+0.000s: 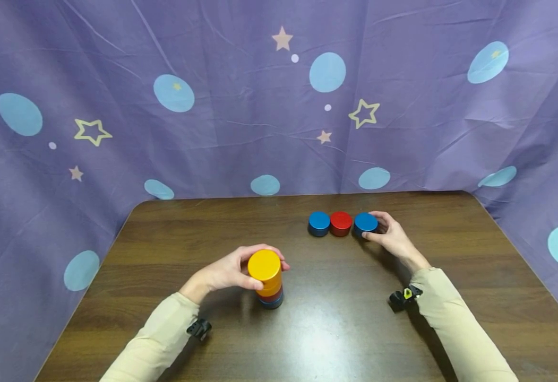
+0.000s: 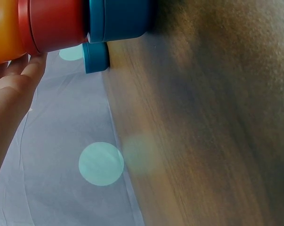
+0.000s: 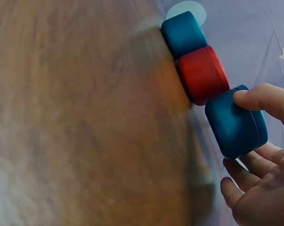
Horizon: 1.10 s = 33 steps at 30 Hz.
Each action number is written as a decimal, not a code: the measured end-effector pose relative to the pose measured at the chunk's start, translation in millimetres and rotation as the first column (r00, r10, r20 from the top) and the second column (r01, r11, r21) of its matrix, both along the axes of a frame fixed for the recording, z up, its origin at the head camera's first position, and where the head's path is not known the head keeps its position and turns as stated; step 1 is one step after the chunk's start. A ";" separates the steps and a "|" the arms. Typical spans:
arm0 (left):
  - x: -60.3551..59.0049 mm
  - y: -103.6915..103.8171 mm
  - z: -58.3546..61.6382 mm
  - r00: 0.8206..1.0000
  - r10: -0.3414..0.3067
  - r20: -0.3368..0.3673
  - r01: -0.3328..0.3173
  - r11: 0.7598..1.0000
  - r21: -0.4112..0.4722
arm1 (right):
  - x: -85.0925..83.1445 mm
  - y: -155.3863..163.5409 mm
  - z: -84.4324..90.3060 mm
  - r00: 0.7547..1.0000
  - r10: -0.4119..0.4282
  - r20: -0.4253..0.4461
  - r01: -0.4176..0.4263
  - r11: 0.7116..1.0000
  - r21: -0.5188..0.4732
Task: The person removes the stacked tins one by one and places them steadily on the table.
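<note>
A dark wooden table (image 1: 307, 339), its grain running lengthwise and its corners rounded, stood against a creased purple cloth backdrop (image 1: 240, 106) printed with pale blue discs and cream stars. Near the middle of the table rose a stack of round tins (image 1: 269, 281) — smooth, matte, short cylinders with flat lids. A yellow tin (image 1: 264, 266) crowned it, an orange one sat beneath, then a red tin (image 2: 54, 23), and a blue tin (image 2: 120, 20) at the bottom touched the wood. The left hand (image 1: 231, 270) curled around the upper part of the stack from its left side, fingers wrapped behind the yellow tin and thumb in front, holding it.

Behind and to the right of the stack, three more tins lay in a row, touching one another: a blue tin (image 1: 319, 223) at the left end, a red tin (image 1: 341, 223) in the middle, and another blue tin (image 1: 366, 223) at the right end. The right hand (image 1: 391, 237) gripped that right-end tin — thumb (image 3: 262, 99) pressed on its near rim, the other fingers (image 3: 255, 162) curved around its far side. In the right wrist view the tin's side wall looked softly rounded at the edges.

Both arms wore beige sleeves (image 1: 455, 323), each with a small black strap-mounted device (image 1: 405, 297) at the wrist.
</note>
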<state>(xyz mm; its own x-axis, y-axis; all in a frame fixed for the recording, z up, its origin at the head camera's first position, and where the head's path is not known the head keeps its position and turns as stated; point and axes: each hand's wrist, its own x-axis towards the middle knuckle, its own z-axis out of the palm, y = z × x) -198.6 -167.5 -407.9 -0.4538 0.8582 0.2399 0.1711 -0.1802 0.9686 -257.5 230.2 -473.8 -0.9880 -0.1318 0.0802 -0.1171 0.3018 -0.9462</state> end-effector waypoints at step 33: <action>3.4 -0.7 1.9 0.999 0.006 0.032 -0.005 1.000 -0.028 | -4.3 -1.6 -3.4 0.999 0.030 -0.017 -0.030 1.000 -0.003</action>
<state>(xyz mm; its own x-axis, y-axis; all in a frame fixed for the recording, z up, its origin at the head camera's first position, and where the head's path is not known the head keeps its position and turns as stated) -195.2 -168.2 -406.0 -0.4659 0.8618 0.2006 0.1408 -0.1516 0.9784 -261.8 228.6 -477.2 -0.9822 -0.1607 0.0974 -0.1419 0.2947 -0.9450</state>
